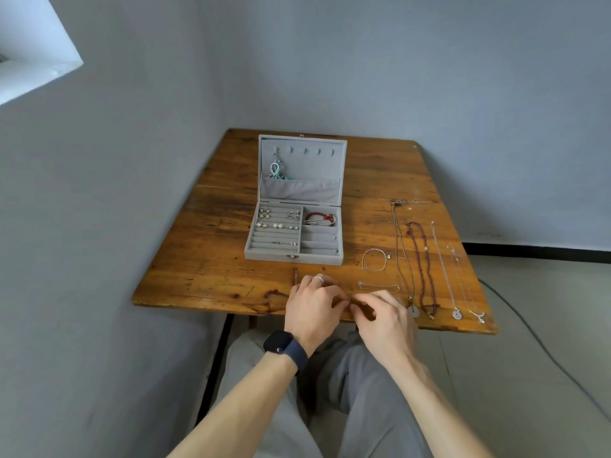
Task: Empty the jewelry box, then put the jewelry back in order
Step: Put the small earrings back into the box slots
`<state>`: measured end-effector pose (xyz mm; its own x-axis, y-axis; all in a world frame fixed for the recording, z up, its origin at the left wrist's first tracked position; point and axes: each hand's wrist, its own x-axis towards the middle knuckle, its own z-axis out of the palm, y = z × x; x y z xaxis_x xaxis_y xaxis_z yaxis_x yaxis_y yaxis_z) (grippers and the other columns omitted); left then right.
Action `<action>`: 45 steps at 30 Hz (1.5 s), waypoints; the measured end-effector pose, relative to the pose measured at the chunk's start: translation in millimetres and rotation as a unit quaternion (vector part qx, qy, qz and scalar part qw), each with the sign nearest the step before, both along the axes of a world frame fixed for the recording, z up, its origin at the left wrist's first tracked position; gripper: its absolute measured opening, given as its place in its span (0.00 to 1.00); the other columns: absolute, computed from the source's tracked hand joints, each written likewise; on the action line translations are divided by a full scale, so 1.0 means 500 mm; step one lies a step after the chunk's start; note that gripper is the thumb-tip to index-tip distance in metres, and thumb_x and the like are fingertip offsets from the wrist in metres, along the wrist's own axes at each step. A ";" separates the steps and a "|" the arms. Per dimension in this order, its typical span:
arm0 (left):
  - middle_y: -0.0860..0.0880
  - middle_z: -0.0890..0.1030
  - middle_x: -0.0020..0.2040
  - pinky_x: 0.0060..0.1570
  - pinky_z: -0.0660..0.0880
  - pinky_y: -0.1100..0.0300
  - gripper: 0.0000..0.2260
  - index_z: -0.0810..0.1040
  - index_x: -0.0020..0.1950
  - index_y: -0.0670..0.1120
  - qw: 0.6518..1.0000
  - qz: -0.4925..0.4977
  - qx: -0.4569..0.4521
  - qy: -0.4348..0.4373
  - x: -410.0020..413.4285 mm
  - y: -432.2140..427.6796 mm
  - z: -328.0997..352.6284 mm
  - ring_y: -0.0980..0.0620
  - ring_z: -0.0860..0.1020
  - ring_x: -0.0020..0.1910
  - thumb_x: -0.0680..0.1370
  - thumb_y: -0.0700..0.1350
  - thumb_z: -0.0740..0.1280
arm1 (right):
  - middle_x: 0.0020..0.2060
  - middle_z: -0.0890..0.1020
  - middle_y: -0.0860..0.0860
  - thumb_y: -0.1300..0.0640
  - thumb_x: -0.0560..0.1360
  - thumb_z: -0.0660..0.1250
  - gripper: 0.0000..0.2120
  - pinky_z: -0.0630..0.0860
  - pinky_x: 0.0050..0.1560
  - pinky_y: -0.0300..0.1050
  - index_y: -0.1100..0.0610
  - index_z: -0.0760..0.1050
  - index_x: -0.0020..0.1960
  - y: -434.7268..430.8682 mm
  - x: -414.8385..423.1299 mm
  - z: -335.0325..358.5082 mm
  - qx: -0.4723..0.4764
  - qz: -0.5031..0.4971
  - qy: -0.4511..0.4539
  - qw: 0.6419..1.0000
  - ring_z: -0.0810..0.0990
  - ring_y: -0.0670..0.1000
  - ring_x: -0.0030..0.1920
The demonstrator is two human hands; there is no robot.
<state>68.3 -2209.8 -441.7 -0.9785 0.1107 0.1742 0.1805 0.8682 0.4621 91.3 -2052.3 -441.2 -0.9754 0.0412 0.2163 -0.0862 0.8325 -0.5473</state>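
An open grey jewelry box [294,257] stands mid-table. Its left tray holds earrings [271,225], its top right compartment a red bracelet [320,218], and a silver-and-blue piece [276,170] hangs from a lid hook. On the table to the right lie two thin bracelets [374,259], a dark red bead necklace [424,269] and several fine chain necklaces [444,269]. My left hand [310,305] and my right hand [383,317] meet at the table's front edge. Their fingertips pinch a small thin piece of jewelry [349,301] between them, mostly hidden.
The wooden table [205,259] sits in a corner of grey walls. A small brown stick-like object [295,276] lies just left of my left hand. A cable [529,332] runs across the floor at the right. My knees are below the table's front edge.
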 end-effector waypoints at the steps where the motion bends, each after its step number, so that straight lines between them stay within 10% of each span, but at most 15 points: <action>1: 0.56 0.78 0.60 0.60 0.69 0.53 0.08 0.84 0.54 0.57 1.000 -0.005 0.003 -0.003 -0.001 -0.004 -0.002 0.52 0.72 0.61 0.79 0.56 0.67 | 0.49 0.82 0.42 0.51 0.74 0.74 0.08 0.75 0.38 0.41 0.47 0.85 0.53 -0.001 0.000 0.000 0.001 0.000 0.003 1.000 0.80 0.49 0.46; 15: 0.53 0.82 0.54 0.53 0.75 0.55 0.04 0.83 0.52 0.51 0.987 0.150 0.031 0.046 0.000 -0.275 0.019 0.51 0.78 0.55 0.79 0.48 0.70 | 0.45 0.81 0.43 0.53 0.75 0.73 0.02 0.64 0.32 0.33 0.48 0.84 0.47 -0.012 -0.015 -0.011 -0.001 0.017 0.016 1.000 0.80 0.48 0.43; 29: 0.52 0.74 0.72 0.76 0.54 0.47 0.08 0.78 0.54 0.56 0.970 0.240 0.038 0.019 -0.054 -0.385 -0.030 0.50 0.65 0.76 0.83 0.54 0.60 | 0.50 0.80 0.41 0.51 0.79 0.68 0.05 0.75 0.46 0.34 0.47 0.81 0.53 -0.172 -0.169 0.092 -0.053 0.172 0.026 0.983 0.78 0.42 0.50; 45: 0.57 0.76 0.69 0.75 0.48 0.61 0.09 0.80 0.53 0.56 0.959 0.269 0.059 0.073 -0.045 -0.381 -0.044 0.56 0.66 0.74 0.83 0.55 0.60 | 0.58 0.79 0.49 0.48 0.80 0.66 0.08 0.69 0.53 0.46 0.47 0.82 0.56 -0.314 -0.330 0.087 0.153 0.258 -0.046 0.953 0.70 0.52 0.60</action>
<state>45.8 -2400.1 -463.7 -0.8526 -0.4325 0.2933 -0.2094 0.7970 0.5666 -73.6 -2209.3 -397.6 -0.8640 -0.5007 0.0535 -0.4909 0.8139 -0.3108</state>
